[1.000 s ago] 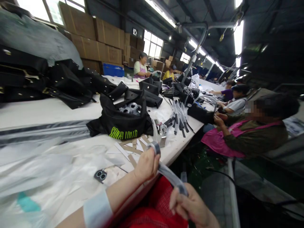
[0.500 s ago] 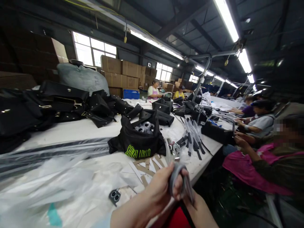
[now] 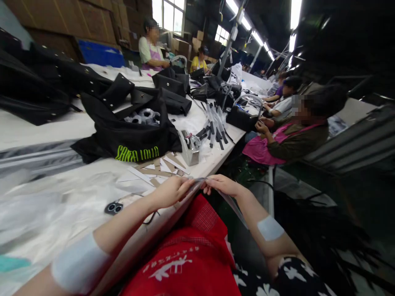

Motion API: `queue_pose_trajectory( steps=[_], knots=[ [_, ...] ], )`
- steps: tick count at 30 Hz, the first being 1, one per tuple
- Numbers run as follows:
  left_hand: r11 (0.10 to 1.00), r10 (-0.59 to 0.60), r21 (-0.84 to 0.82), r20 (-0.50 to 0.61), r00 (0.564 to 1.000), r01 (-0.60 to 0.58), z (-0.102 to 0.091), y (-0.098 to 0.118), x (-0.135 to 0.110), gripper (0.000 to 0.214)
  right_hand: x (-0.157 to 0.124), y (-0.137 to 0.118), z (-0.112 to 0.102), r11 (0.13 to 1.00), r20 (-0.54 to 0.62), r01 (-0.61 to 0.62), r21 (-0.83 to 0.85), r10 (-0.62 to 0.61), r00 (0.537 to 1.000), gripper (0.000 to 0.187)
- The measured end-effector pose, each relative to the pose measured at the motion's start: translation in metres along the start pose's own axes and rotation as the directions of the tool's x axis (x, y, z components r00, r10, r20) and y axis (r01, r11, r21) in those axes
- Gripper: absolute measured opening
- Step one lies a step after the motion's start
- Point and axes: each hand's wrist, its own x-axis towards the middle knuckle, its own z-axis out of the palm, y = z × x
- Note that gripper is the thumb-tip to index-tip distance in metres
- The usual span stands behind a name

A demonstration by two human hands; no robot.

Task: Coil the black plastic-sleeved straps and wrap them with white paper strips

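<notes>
Near the table's front edge, my left hand point(image 3: 173, 190) and my right hand point(image 3: 224, 185) come close together, each closed on a thin grey, translucent strip point(image 3: 232, 204). The strip is stretched between their fingertips, and its long end hangs down below my right hand toward the forearm. My left hand is above cut pieces of white and brown card point(image 3: 160, 169). Beyond them sits a black cloth bag point(image 3: 135, 139) with green lettering, with grey rolled coils point(image 3: 146, 117) in its opening. A tape dispenser point(image 3: 191, 151) stands to its right.
Black handbags point(image 3: 92, 82) cover the table's far left. Loose grey and black strips point(image 3: 214, 123) lie beyond the dispenser. A phone point(image 3: 114, 208) rests on white wrapping sheets point(image 3: 68, 222). A co-worker in a pink apron point(image 3: 268, 144) sits along the right table edge.
The coiled grey strip in my hands is now drawn out, its end hanging. My hands have moved apart slightly and flattened out. The view has turned right and downward.
</notes>
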Motion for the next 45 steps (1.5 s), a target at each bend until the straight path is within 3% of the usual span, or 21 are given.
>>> queue_pose_trajectory(
  steps=[3, 8, 10, 13, 17, 19, 21, 22, 24, 26, 27, 28, 31, 34, 37, 39, 41, 43, 45],
  knots=[
    [0.881, -0.156, -0.415, 0.200, 0.967, 0.228, -0.008, 0.000, 0.004, 0.052, 0.009, 0.013, -0.011, 0.976, -0.074, -0.028, -0.217, 0.012, 0.997, 0.056],
    [0.442, -0.193, -0.808, 0.338, 0.921, 0.389, -0.027, 0.009, 0.021, 0.056, 0.015, 0.014, -0.019, 0.995, 0.052, -0.060, -0.083, 0.065, 0.997, 0.062],
    [0.300, -0.196, -0.890, 0.295, 0.935, 0.343, -0.037, 0.014, 0.029, 0.060, 0.018, 0.011, -0.016, 0.998, 0.070, -0.062, 0.033, 0.060, 0.996, 0.061],
    [0.139, -0.191, -0.975, 0.148, 0.970, 0.176, -0.051, 0.018, 0.039, 0.058, 0.025, 0.008, -0.008, 0.977, 0.017, -0.031, 0.212, 0.028, 0.999, 0.054],
    [0.025, -0.195, -0.999, -0.030, 0.980, -0.026, -0.068, 0.020, 0.045, 0.049, 0.035, 0.007, 0.005, 0.967, -0.006, -0.026, 0.253, 0.029, 1.000, 0.038],
    [0.062, -0.220, -0.992, -0.124, 0.968, -0.113, -0.074, 0.022, 0.048, 0.048, 0.039, 0.008, 0.015, 0.968, 0.020, -0.055, 0.244, 0.052, 0.998, 0.035],
    [0.185, -0.262, -0.954, -0.277, 0.924, -0.234, -0.076, 0.022, 0.054, 0.048, 0.042, 0.007, 0.030, 0.965, 0.088, -0.083, 0.248, 0.063, 0.994, 0.034],
    [0.287, -0.277, -0.908, -0.382, 0.882, -0.304, -0.075, 0.019, 0.056, 0.047, 0.042, 0.005, 0.038, 0.964, 0.131, -0.089, 0.252, 0.057, 0.990, 0.035],
    [0.568, -0.233, -0.713, -0.618, 0.750, -0.411, -0.068, 0.010, 0.060, 0.044, 0.043, -0.005, 0.057, 0.960, 0.205, -0.070, 0.269, 0.013, 0.979, 0.038],
    [0.860, -0.041, -0.348, -0.775, 0.630, -0.373, -0.056, -0.004, 0.057, 0.036, 0.044, -0.019, 0.070, 0.950, 0.233, -0.017, 0.312, -0.059, 0.971, 0.038],
    [0.945, 0.089, -0.128, -0.784, 0.615, -0.300, -0.050, -0.011, 0.054, 0.032, 0.044, -0.027, 0.074, 0.942, 0.228, 0.012, 0.335, -0.094, 0.969, 0.038],
    [0.972, 0.209, 0.085, -0.746, 0.633, -0.221, -0.044, -0.018, 0.049, 0.029, 0.043, -0.034, 0.075, 0.935, 0.215, 0.036, 0.352, -0.118, 0.970, 0.038],
    [0.850, 0.387, 0.513, -0.455, 0.802, -0.120, -0.030, -0.027, 0.030, 0.029, 0.042, -0.046, 0.064, 0.930, 0.148, 0.074, 0.360, -0.135, 0.980, 0.037],
    [0.717, 0.361, 0.686, -0.208, 0.909, -0.128, -0.026, -0.020, 0.014, 0.034, 0.042, -0.044, 0.046, 0.951, 0.085, 0.074, 0.299, -0.104, 0.991, 0.038],
    [0.658, 0.263, 0.749, -0.127, 0.956, -0.082, -0.027, -0.009, 0.007, 0.036, 0.040, -0.042, 0.033, 0.998, 0.046, 0.059, -0.029, -0.058, 0.997, 0.040],
    [0.700, 0.176, 0.712, -0.091, 0.980, -0.059, -0.030, -0.006, 0.006, 0.040, 0.037, -0.045, 0.029, 0.899, -0.045, 0.103, -0.427, -0.135, 0.990, 0.037],
    [0.830, 0.061, 0.556, -0.032, 0.998, -0.033, -0.033, -0.006, 0.006, 0.048, 0.035, -0.049, 0.026, 0.633, -0.089, 0.115, -0.766, -0.281, 0.956, 0.034],
    [0.963, -0.063, 0.267, 0.070, 0.996, 0.042, -0.036, -0.009, 0.004, 0.056, 0.034, -0.051, 0.026, 0.390, -0.074, 0.075, -0.918, -0.353, 0.933, 0.033],
    [0.988, -0.118, -0.081, 0.186, 0.975, 0.135, -0.040, -0.011, 0.001, 0.061, 0.034, -0.046, 0.030, 0.330, -0.059, 0.063, -0.942, -0.346, 0.936, 0.037]
  ],
)
